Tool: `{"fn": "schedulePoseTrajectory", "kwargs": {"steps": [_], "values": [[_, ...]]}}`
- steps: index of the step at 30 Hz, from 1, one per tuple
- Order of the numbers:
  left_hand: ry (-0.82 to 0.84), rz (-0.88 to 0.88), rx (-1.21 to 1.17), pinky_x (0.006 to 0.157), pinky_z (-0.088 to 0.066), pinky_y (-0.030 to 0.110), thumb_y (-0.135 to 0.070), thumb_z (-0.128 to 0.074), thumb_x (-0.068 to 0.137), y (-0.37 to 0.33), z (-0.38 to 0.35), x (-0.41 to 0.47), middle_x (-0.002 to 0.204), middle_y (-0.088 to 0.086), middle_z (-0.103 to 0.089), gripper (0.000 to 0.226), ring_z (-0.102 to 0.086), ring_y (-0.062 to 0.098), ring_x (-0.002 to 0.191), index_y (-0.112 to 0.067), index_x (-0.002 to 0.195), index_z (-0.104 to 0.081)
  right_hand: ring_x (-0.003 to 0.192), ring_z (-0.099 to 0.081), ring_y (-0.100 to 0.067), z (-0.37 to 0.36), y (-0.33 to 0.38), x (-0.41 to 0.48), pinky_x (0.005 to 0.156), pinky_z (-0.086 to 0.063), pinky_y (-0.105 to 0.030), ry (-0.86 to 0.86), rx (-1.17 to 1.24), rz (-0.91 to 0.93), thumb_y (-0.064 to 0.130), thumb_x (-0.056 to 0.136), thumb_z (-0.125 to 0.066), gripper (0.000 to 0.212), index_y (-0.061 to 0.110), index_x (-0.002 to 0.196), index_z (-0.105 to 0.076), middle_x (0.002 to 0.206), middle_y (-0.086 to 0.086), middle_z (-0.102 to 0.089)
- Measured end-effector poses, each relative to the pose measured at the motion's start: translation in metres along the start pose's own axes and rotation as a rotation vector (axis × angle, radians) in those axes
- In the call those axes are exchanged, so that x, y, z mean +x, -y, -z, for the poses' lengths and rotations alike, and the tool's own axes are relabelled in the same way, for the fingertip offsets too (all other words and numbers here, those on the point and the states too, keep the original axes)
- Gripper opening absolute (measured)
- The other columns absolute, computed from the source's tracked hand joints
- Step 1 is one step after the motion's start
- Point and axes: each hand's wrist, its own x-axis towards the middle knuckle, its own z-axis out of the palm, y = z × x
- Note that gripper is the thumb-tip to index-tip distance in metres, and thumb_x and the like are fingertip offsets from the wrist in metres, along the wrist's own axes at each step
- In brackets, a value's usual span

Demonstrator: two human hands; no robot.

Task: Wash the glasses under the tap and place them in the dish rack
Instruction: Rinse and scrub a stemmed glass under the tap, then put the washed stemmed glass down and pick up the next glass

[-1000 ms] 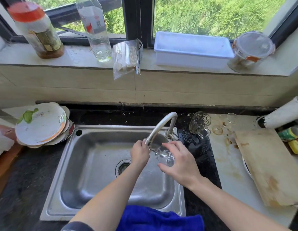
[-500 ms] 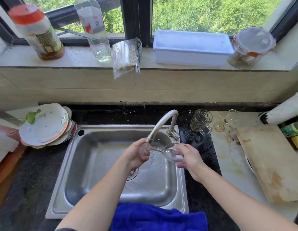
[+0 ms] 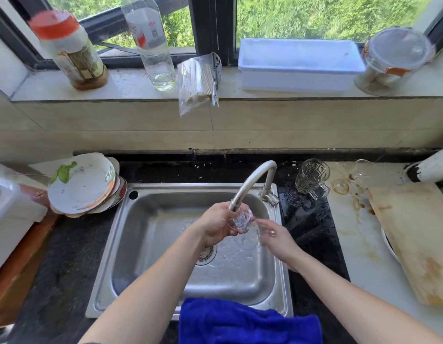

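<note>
My left hand (image 3: 216, 224) grips a small clear glass (image 3: 241, 219) right under the spout of the curved metal tap (image 3: 255, 180), over the steel sink (image 3: 151, 244). My right hand (image 3: 277, 240) lies just right of the glass with its fingers stretched out toward the lower end; I cannot tell whether they touch it. On the counter right of the tap stand a patterned glass mug (image 3: 312, 176) and a small dark-looking glass (image 3: 292, 197). A stemmed glass (image 3: 361, 167) lies on its side further right.
A blue cloth (image 3: 247, 321) hangs over the sink's front edge. Dirty plates (image 3: 84, 182) are stacked left of the sink. A stained cutting board (image 3: 414, 239) covers the right counter. Bottles, a white tub (image 3: 299, 63) and a lidded jar stand on the windowsill.
The glass went from my right hand into my left, which now wraps it under the spout. My right hand let go and opened beside it.
</note>
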Motion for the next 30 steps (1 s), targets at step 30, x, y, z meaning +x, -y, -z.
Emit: {"fn": "schedulePoseTrajectory", "kwargs": {"steps": [30], "values": [[-0.766,-0.010,0.956,0.077,-0.048,0.032,-0.016,-0.052,0.089,0.026,0.087,-0.022,0.093,0.011,-0.070,0.016,-0.063,0.030,0.092,-0.011,0.093,-0.066,0.060,-0.058,-0.009,-0.074,0.076,0.027,0.060,-0.046,-0.022,0.048,-0.070,0.179,0.023,0.090,-0.061,0.029,-0.002,0.077,-0.066,0.068,-0.005,-0.064]]}}
